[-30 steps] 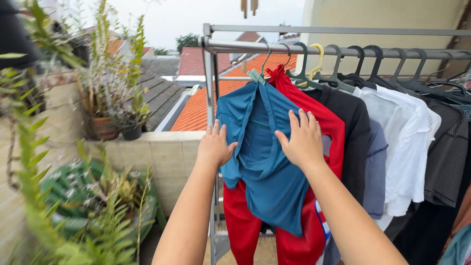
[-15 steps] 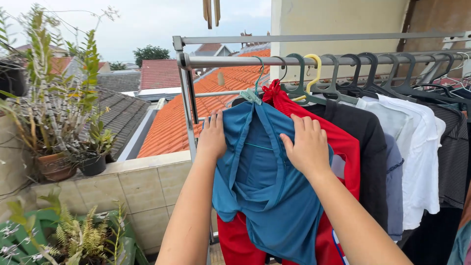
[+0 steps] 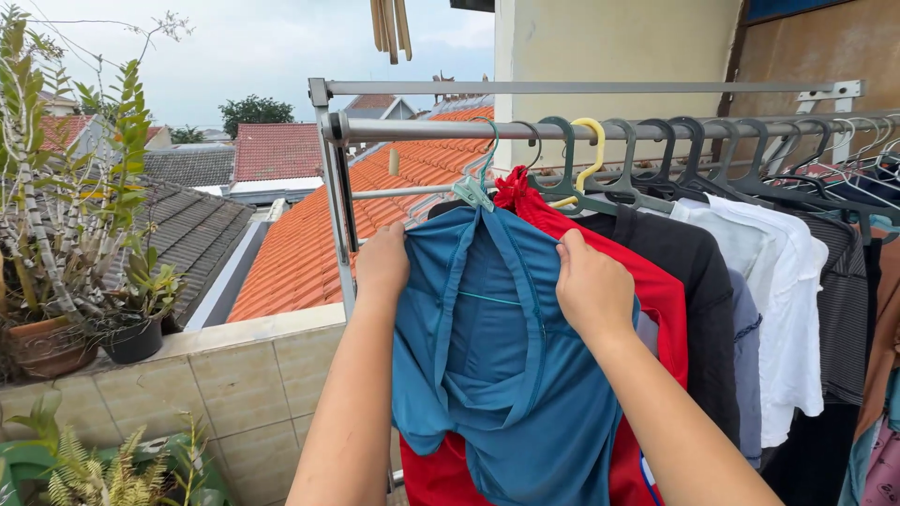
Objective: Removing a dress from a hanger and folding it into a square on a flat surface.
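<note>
Blue knit shirt (image 3: 511,375) being squared on its teal hanger (image 3: 475,187) at the metal rail's (image 3: 562,129) left end.
Left hand (image 3: 382,265) and right hand (image 3: 592,292) each pinch a shoulder, fingers closed on cloth; an even outward pull should seat both seams level.

Both hands, left (image 3: 382,267) and right (image 3: 592,292), gripping blue garment (image 3: 506,375) on rack-hung teal hanger (image 3: 476,187)

Metal rack (image 3: 330,187), upper rail (image 3: 600,128) carrying hangers in a row: teal hanger (image 3: 476,187) with blue garment (image 3: 506,375); red garment (image 3: 656,300) just behind; yellow hanger (image 3: 592,141); black garment (image 3: 694,309); white shirts (image 3: 778,309); dark clothes at far right.
</note>
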